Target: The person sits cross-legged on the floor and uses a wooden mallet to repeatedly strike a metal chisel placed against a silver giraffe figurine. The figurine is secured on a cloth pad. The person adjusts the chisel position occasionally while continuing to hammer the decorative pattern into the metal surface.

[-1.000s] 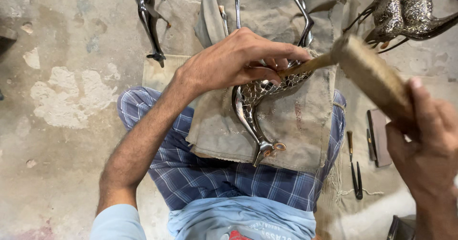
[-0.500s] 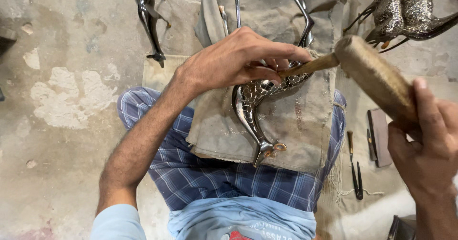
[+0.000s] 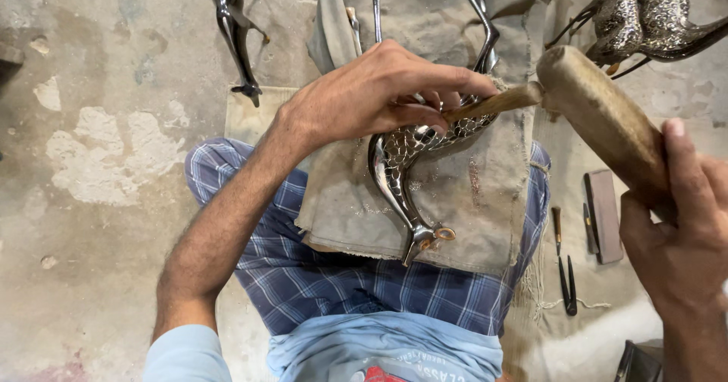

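Note:
A shiny metal bird figure with an engraved scale pattern lies on a grey cloth spread over my lap. My left hand presses down on its body and pinches a wooden-handled punch against the metal. My right hand grips the handle of a thick wooden mallet, whose head hovers just right of the punch's end.
More metal bird figures stand at the top right and one dark figure at the top left. Small hand tools and a flat block lie on the floor to my right. Cracked concrete floor is on the left.
The mallet head has shifted slightly closer to the punch's end. My left hand and the bird figure stay in place.

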